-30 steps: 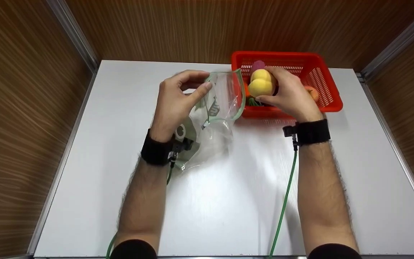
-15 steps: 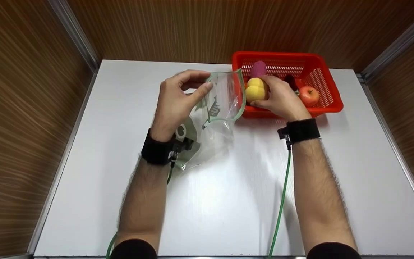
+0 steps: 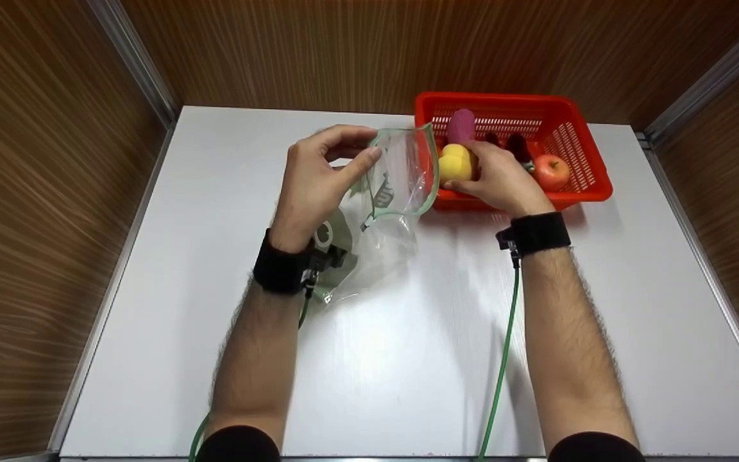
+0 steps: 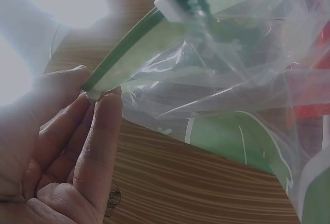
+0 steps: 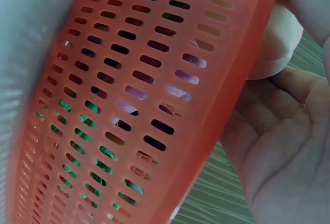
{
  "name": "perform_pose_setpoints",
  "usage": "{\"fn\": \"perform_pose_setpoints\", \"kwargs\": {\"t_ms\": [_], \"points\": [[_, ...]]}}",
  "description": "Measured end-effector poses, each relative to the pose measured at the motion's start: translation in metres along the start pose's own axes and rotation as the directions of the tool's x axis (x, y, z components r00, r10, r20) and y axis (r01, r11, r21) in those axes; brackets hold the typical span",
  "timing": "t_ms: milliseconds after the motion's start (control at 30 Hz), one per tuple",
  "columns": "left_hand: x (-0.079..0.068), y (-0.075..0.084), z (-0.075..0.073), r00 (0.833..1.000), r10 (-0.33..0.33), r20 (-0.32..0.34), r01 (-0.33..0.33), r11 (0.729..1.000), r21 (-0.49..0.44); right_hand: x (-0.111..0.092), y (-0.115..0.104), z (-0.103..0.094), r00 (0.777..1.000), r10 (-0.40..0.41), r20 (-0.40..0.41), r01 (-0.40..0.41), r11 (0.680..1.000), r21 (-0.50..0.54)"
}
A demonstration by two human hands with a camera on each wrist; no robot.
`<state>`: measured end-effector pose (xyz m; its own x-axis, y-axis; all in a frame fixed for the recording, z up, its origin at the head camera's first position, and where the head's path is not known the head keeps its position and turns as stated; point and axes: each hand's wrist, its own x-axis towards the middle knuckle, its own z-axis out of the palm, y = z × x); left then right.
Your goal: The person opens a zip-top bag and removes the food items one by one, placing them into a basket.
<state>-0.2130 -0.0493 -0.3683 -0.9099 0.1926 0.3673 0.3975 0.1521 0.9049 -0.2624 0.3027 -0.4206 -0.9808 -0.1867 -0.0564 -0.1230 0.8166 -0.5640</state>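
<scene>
My left hand (image 3: 321, 176) pinches the green-trimmed rim of a clear slider zip bag (image 3: 395, 173) between thumb and fingers. In the left wrist view the bag's white slider (image 4: 178, 2) sits on the green strip beyond the fingertips. The bag's mouth gapes beside the basket, and its printed lower part lies partly behind the left wrist. My right hand (image 3: 504, 176) reaches over the front of the red basket (image 3: 575, 186), with thumb and fingers around a yellow peach (image 3: 455, 163) near its left end. The right wrist view shows this peach (image 5: 278, 44) just past the basket rim.
Inside the basket lie a purple knobbly item (image 3: 462, 125), a red apple (image 3: 552, 172) and a dark item (image 3: 518, 147). Green pieces show through the slots. Wood-grain panels (image 3: 344, 51) wall the white table (image 3: 408, 359). A green cable (image 3: 504, 366) hangs from each wrist.
My right hand has moved left and nearer the front of the basket with the peach, uncovering the apple and the dark item. The left hand and the bag have hardly moved.
</scene>
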Motion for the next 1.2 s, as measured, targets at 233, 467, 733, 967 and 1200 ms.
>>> {"fn": "perform_pose_setpoints", "kwargs": {"t_ms": [233, 467, 733, 967, 1200], "points": [[0.001, 0.0, 0.0, 1.0, 0.017, -0.001, -0.017, 1.0, -0.014, -0.008, -0.01, -0.012, 0.997, -0.008, -0.072, 0.004, 0.998, -0.058], [0.001, -0.001, 0.0, 1.0, 0.005, -0.002, -0.005, 1.0, -0.013, -0.024, -0.035, -0.028, 0.993, -0.024, -0.112, 0.023, 1.0, -0.013], [0.0, 0.0, 0.0, 1.0, 0.001, 0.001, -0.001, 1.0, -0.008, -0.04, -0.067, -0.032, 0.963, -0.196, -0.187, 0.197, 0.98, -0.014], [0.001, 0.001, 0.0, 1.0, -0.002, 0.003, 0.002, 1.0, 0.002, -0.044, -0.088, -0.022, 0.922, -0.345, -0.174, 0.348, 0.937, -0.014], [0.0, 0.002, 0.001, 1.0, -0.003, 0.026, 0.003, 1.0, -0.005, -0.034, -0.102, 0.0, 0.905, -0.418, -0.076, 0.415, 0.908, -0.047]]}}
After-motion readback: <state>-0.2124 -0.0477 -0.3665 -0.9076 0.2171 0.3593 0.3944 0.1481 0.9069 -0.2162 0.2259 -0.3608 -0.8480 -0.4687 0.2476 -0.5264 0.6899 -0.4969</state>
